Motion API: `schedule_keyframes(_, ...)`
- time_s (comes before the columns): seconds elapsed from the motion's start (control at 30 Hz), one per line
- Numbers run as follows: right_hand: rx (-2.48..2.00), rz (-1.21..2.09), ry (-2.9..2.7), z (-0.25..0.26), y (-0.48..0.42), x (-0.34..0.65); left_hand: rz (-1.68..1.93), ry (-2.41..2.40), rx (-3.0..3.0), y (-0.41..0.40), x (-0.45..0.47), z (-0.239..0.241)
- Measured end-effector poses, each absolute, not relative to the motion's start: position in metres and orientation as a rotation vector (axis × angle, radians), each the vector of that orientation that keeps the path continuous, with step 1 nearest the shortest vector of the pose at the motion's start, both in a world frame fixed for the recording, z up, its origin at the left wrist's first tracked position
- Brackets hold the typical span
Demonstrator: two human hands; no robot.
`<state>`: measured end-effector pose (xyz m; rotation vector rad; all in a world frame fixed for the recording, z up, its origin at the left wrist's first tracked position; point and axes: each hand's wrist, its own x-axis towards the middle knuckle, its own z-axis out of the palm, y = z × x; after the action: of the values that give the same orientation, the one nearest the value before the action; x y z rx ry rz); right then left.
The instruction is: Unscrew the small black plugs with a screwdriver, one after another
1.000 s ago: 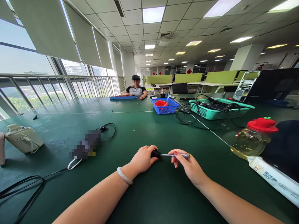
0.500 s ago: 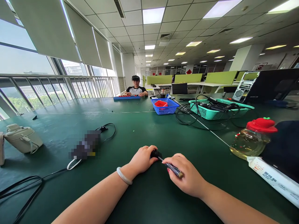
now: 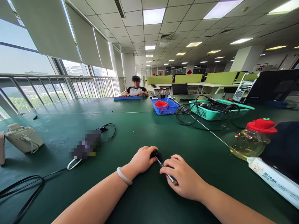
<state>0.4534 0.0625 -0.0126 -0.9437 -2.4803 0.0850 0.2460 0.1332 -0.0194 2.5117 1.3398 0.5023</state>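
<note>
The right hand is curled tight around a thin screwdriver with a dark handle and a shiny metal shaft, and the metal tip pokes into a small black object. The left hand is closed over that small black object and presses it down on the dark green table top, with a pale round bracelet on the wrist. The small black object sits on the table right between the two hands, close to the near edge. Left of the small black object lies a blurred dark thing with a thin black cable looping behind it. Further left of the small black object is a cream plastic jug lying on its side. Right of the small black object stands a round glass bottle with yellow liquid and a red lid, and just beside that is a white packet with printing. Far behind the small black object is a blue plastic basket with a red box inside, and next to it a teal plastic basket full of black cables. Much further back from the small black object, another person sits at the table with a long blue tray in front.
</note>
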Motion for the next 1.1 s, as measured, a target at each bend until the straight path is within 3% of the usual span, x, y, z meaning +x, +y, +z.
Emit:
schedule_keyframes(0.7, -1.149, 0.013, -2.18, -0.017, 0.072, 0.456, 0.474, 1.351, 2.53, 0.133, 0.245, -0.02)
schedule_keyframes(1.1, -1.203, 0.727, -1.597, -0.017, 0.079, 0.464, 0.516, 1.255, 2.536, 0.133, 0.244, -0.022)
